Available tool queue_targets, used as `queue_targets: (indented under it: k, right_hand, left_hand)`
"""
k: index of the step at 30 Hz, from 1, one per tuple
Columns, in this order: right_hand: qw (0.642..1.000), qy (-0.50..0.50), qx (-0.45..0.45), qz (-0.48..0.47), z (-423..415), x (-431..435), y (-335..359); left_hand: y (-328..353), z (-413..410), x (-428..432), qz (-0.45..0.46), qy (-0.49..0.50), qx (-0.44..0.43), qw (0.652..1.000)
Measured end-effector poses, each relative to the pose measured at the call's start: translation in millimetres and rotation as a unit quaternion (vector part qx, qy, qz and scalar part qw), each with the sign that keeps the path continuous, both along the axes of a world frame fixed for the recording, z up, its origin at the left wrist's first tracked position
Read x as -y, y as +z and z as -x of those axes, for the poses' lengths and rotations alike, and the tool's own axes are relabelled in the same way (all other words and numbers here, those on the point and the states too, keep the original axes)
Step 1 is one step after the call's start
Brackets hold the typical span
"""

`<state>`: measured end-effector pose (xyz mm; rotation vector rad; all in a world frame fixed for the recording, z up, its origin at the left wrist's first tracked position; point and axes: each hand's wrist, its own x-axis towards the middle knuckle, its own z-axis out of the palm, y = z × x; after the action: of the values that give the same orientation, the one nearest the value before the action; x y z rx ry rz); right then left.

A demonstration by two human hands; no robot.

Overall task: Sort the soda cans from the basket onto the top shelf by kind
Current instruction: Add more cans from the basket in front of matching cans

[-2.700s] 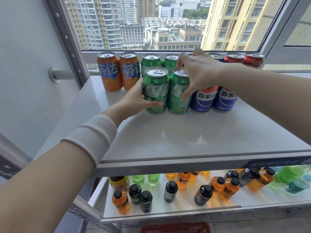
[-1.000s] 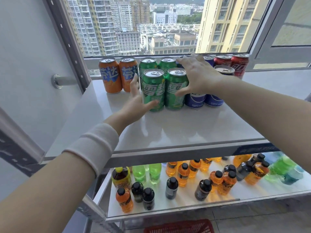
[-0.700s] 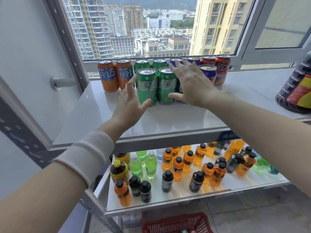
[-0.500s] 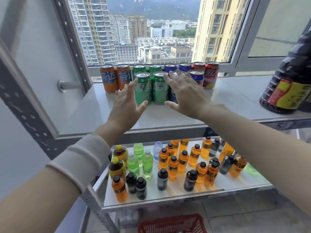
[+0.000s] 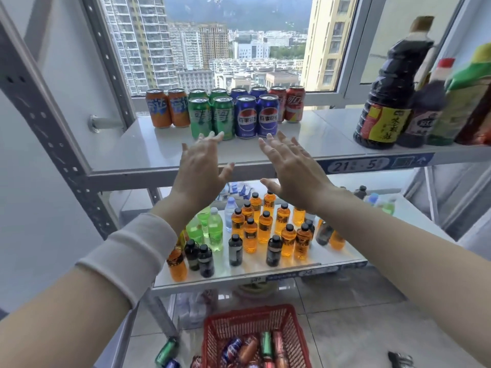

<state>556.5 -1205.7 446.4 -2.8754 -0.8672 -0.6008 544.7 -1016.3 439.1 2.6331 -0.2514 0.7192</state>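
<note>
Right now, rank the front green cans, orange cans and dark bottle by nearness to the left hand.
1. Front green cans, just beyond the fingertips of the left hand.
2. Orange cans, back left.
3. Dark bottle, far right of the shelf.

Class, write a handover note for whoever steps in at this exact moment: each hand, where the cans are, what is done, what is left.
Left hand and right hand: both open, no grip on anything, held before the top shelf.
On the shelf, left to right: two orange cans, four green cans, four blue cans, two red cans.
Done: those twelve sorted by kind.
Left: the red basket on the floor holds unsorted cans; loose cans lie on the floor at its left.
</note>
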Motion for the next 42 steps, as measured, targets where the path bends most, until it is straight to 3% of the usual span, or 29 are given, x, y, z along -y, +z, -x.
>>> queue_targets:
  k: [6,12,28,35,42]
  right_hand:
    - [1.000,-0.021,-0.003,-0.021,48.8,5.4,-13.1]
    - [0.999,-0.010,-0.022,-0.023,106.9,-3.5,-71.8]
    - [0.993,-0.032,-0.109,-0.042,223.9,51.2,-233.3]
    - [0.969,-0.065,-0.235,-0.031,278.8,94.4,-317.2]
    - [0.936,-0.102,-0.336,0.002,270.5,98.1,-365.7]
  left_hand:
    - [-1.7,48.7,6.4,-0.015,-0.029,0.018,0.999]
    - [-46.7,95.8,-2.9,-0.010,-0.047,0.001,0.999]
    - [-207.1,198.2,36.6,-0.013,-0.019,-0.187,0.982]
    - [-289.7,248.6,49.1,-0.006,0.028,-0.315,0.949]
    - [-340.2,245.6,51.2,0.006,0.048,-0.390,0.920]
